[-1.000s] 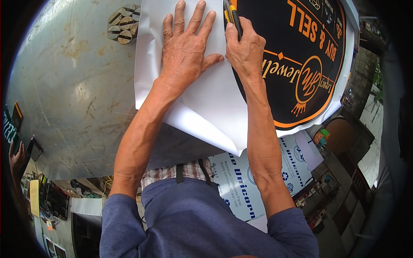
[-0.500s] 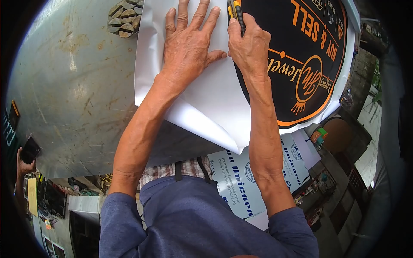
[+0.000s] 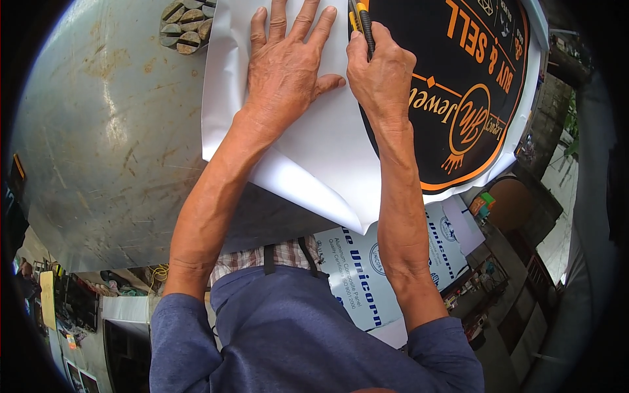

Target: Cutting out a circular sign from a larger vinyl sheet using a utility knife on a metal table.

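My left hand (image 3: 286,69) lies flat with fingers spread on a white vinyl sheet (image 3: 337,137), pressing it to the metal table. Beside it, my right hand (image 3: 382,72) grips a yellow and black utility knife (image 3: 362,26) at the left border of a round black sign (image 3: 452,108) with orange and gold lettering. The sign's print is upside down from where I stand. Whether the blade touches the sheet is hidden beyond the handle. The near corner of the white sheet curls up into a fold (image 3: 308,190).
A grey metal table (image 3: 111,144) spreads to the left, with a slotted round metal piece (image 3: 189,26) at its far side. Below the table edge leans a pale blue composite panel (image 3: 354,281). A brown round object (image 3: 514,203) stands to the right.
My right hand with the knife has shifted very slightly toward me. The left hand stays nearly in place. Another person's hand with a phone at the far left is gone from view.
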